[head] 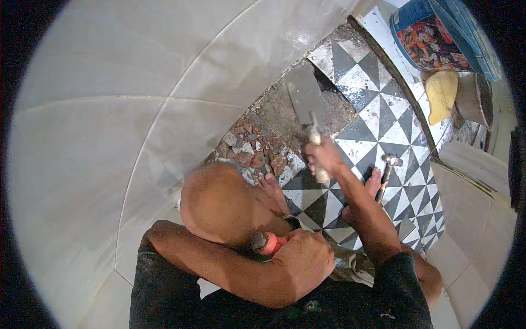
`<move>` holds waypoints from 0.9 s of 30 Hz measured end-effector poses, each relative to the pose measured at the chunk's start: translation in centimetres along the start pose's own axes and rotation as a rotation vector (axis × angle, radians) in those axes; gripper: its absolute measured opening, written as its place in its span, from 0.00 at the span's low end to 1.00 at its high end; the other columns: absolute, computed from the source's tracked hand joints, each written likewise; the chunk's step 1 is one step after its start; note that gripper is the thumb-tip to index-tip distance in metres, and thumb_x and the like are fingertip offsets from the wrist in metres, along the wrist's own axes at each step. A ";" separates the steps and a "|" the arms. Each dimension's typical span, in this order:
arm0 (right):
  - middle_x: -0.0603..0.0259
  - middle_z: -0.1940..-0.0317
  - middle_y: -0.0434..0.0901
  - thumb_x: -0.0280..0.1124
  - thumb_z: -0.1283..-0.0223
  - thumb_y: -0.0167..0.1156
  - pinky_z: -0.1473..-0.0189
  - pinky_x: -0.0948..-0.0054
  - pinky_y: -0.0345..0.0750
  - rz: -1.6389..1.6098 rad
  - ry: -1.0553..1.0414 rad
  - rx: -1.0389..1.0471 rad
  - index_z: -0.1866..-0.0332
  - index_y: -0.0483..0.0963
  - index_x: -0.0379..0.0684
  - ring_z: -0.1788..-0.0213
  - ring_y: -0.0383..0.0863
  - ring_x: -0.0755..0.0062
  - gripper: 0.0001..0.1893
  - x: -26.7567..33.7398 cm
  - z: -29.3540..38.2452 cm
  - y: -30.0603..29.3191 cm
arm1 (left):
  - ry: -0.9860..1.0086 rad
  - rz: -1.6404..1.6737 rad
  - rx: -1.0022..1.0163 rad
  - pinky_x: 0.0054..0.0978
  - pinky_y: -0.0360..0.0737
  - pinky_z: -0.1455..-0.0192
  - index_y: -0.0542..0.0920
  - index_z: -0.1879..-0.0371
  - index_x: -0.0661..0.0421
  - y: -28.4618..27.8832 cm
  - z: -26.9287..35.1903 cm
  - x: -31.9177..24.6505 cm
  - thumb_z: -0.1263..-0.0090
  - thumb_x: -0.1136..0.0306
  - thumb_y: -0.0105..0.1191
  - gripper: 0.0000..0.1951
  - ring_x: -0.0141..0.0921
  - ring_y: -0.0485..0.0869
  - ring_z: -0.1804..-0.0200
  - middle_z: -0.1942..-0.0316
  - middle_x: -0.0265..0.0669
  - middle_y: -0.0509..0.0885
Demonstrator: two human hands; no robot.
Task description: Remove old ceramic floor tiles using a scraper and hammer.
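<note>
My right hand (324, 158) grips the pale handle of a flat, broad-bladed metal trowel (306, 96). The blade, slightly blurred, is over a bare, rough patch of floor bed (275, 100) where tiles are absent. Close to my chest, my left hand (306, 255) is closed around a tool with a red grip (273, 243) and a dark, round end; the rest of it is hidden by the hand. Broken rubble (257, 150) lies between the trowel and my left foot. A hammer (388, 172) rests on the floor beside my right foot.
Black-and-white triangle-patterned tiles (361, 135) cover the floor. A large pale tiled wall (197, 78) rises on the left. At upper right are a blue bucket (444, 45), a yellow curved piece (441, 94) and a grey-brown container (472, 98), beyond a dark sill edge (404, 92).
</note>
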State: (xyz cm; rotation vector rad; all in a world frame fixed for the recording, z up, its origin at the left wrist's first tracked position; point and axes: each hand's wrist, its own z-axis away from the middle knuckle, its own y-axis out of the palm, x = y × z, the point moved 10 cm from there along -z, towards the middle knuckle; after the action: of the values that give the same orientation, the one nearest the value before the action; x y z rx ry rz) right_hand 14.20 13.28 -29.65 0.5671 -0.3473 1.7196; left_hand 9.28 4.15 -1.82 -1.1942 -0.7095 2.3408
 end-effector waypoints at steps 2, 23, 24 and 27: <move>0.60 0.84 0.73 0.27 0.45 0.57 0.86 0.67 0.71 0.253 -0.021 -0.016 0.71 0.70 0.34 0.88 0.73 0.69 0.07 -2.1 -1.0 0.9 | -0.029 0.006 0.020 0.37 0.82 0.70 0.86 0.67 0.58 0.2 0.4 -0.2 0.38 0.68 0.54 0.09 0.37 0.86 0.65 0.70 0.41 0.85; 0.62 0.83 0.73 0.28 0.46 0.59 0.83 0.68 0.72 0.279 0.080 0.131 0.68 0.71 0.34 0.87 0.74 0.70 0.08 -2.4 1.0 0.8 | 0.052 0.049 0.080 0.36 0.82 0.69 0.85 0.66 0.60 0.0 0.3 0.4 0.37 0.68 0.54 0.10 0.37 0.85 0.61 0.65 0.43 0.84; 0.62 0.82 0.75 0.28 0.46 0.59 0.83 0.68 0.72 0.588 0.085 0.135 0.67 0.72 0.33 0.87 0.74 0.71 0.08 -2.0 0.7 -0.7 | 0.047 0.043 0.076 0.37 0.82 0.69 0.85 0.65 0.60 0.1 0.3 0.4 0.37 0.69 0.53 0.10 0.37 0.85 0.61 0.65 0.43 0.84; 0.61 0.80 0.78 0.30 0.48 0.60 0.80 0.69 0.74 0.857 0.059 0.195 0.63 0.74 0.32 0.85 0.76 0.71 0.11 -0.3 2.0 -0.4 | 0.001 0.026 0.065 0.39 0.82 0.69 0.85 0.65 0.61 0.3 0.7 0.5 0.37 0.69 0.53 0.10 0.38 0.85 0.62 0.66 0.43 0.84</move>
State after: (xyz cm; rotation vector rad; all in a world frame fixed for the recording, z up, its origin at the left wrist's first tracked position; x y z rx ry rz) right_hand 15.00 12.13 -28.15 0.5409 -0.4148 2.6114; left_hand 8.44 4.05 -1.92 -1.1835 -0.6154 2.3655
